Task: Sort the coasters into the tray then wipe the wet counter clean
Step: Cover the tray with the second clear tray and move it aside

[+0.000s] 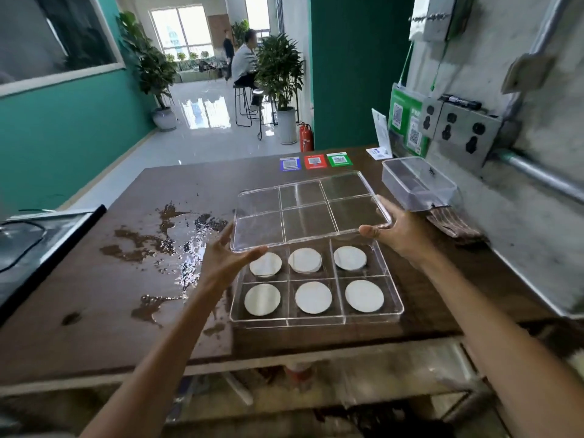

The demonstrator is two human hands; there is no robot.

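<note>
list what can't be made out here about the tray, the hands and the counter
Head view only:
- Back-left coaster: partly hidden by left hand.
- Right hand fingers: behind the clear lid.
- Folded cloth: mostly under the clear box.
- Counter left end: cut off by the frame edge.

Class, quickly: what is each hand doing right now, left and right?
Left hand: grips the near left corner of the clear lid, thumb on its edge.
Right hand: grips the lid's right edge, holding it above the tray.

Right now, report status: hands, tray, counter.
Left hand and right hand hold clear lid above tray. Six coasters sorted. Spill unwiped.
</note>
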